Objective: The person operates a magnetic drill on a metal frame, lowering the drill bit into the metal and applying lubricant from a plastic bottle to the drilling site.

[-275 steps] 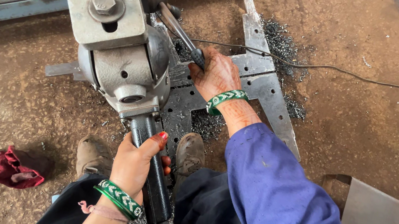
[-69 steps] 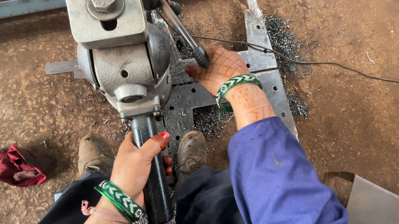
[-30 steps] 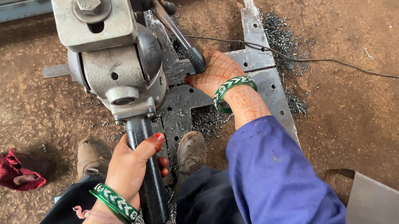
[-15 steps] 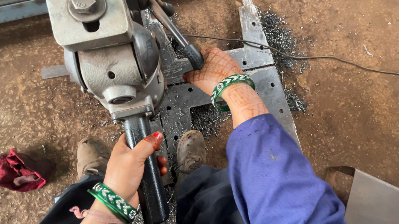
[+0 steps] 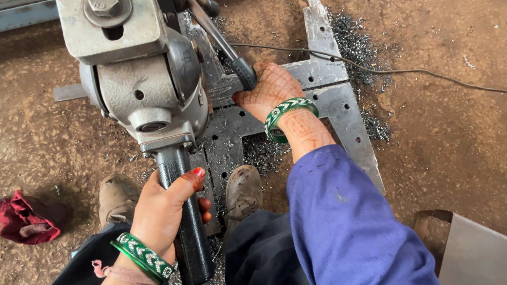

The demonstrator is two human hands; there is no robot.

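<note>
Machine head (image 5: 126,58) shifted slightly, left hand (image 5: 164,213) clenched on black handle (image 5: 189,226), right hand (image 5: 271,89) gripping lever (image 5: 221,42)

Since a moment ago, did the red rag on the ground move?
No. The red rag lies in the same spot on the dirt floor, left of the left shoe; only the camera shifted slightly.

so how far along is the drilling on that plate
Partly done, it seems: the plate already shows several holes, with metal shavings around it. In hand: left hand grips the drill's black handle, right hand holds the lever. How many holes remain is unclear.
</note>
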